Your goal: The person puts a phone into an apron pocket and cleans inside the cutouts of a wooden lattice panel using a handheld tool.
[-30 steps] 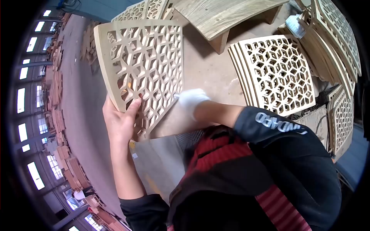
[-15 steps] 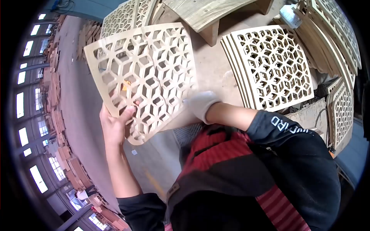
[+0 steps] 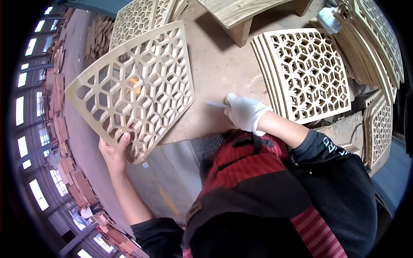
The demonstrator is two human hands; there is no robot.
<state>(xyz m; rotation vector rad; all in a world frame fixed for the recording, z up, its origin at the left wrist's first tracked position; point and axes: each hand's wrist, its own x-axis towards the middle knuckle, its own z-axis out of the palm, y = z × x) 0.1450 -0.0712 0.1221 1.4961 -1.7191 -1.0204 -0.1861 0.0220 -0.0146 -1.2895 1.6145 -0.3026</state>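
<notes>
The grey wall [image 3: 39,170] is pierced by two rows of windows [image 3: 39,195] (turned nearly white by bright light). Along it, wood [image 3: 81,182] is stacked, edged by a mauve-grey floor [image 3: 86,155]. A low stool [image 3: 232,9] is set on the pale table [image 3: 215,60].

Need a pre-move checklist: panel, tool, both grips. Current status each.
1. Bare left grip holding the pale wooden lattice panel at its lower corner: ok.
2. White-gloved right grip holding the thin grey tool: ok.
3. Tool tip apart from the panel: ok.
4. Panel wholly over the tan worktop: not ok, juts past the edge.
5. Tool apart from the pale wooden lattice stack: ok.
6. Cut-outs free of burrs: cannot tell, too fine.
</notes>
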